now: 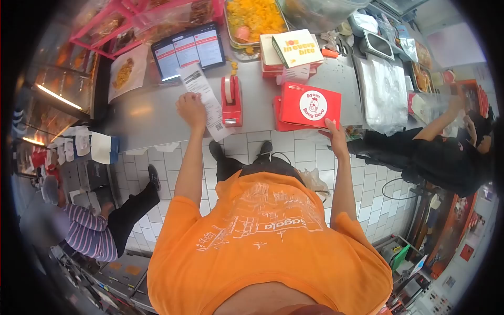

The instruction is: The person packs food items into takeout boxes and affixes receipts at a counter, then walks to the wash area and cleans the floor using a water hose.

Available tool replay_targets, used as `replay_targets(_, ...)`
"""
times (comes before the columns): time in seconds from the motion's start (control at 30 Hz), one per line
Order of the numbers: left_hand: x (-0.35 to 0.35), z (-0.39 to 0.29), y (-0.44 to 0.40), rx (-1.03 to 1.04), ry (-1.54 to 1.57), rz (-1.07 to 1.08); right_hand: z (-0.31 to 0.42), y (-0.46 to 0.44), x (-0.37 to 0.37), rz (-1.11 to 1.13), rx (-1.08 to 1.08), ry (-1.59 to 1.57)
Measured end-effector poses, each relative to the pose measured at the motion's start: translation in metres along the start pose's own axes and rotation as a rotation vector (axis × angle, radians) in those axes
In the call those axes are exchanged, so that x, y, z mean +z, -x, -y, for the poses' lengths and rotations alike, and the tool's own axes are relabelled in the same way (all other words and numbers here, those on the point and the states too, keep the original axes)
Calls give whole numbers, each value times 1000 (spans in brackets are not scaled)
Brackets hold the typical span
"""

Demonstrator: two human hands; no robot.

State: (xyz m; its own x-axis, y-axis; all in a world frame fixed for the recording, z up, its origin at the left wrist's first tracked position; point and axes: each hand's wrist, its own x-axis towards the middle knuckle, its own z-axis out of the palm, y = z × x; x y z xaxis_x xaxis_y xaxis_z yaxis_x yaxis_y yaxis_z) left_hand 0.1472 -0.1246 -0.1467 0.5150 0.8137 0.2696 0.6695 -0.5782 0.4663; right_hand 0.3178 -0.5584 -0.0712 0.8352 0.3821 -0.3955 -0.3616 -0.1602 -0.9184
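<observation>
My left hand (191,110) pinches a long printed receipt (211,109), which slants over the steel counter beside a red tape dispenser (231,105). My right hand (334,137) grips the near right corner of a red food box (291,107) with a round white "Ayam Bang Dava" label; some of its fingers are beneath the edge. Part of another red piece shows under the box's left side. Behind the receipt a tablet (189,51) displays order columns.
Stacked boxes (298,48) stand at the back beside a tray of yellow food (257,21). Metal sheets or wrapped trays (383,94) lie right. A person in a striped shirt (86,226) is at left, a person in black (436,157) at right. A bag (314,179) is on the floor.
</observation>
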Motion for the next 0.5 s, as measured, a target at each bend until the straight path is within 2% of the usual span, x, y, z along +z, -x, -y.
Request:
replay_targets(0.07,6,17,5,102,-2,-175,1,2,-2,14,13,12)
replay_targets(0.1,4,18,5,103,-1,-180,3,-1,-2,37,18,21)
replay_targets(0.17,0,22,3,-8,-125,-498,7,-6,-2,44,24,29)
replay_targets(0.2,-4,26,4,-6,-126,-496,6,-3,-4,54,41,45)
replay_targets(0.27,-13,37,-2,30,-78,-232,9,1,2,36,22,33)
replay_targets(0.3,-18,46,-7,35,-73,-238,10,2,5,12,4,18)
replay_targets(0.37,-30,59,-8,-105,236,-265,10,4,4,-45,-31,78)
replay_targets(0.43,-100,-5,3,-76,322,-493,13,9,7,-122,-66,118)
replay_targets(0.5,-154,-110,34,-129,971,-429,33,37,9,-473,-488,463)
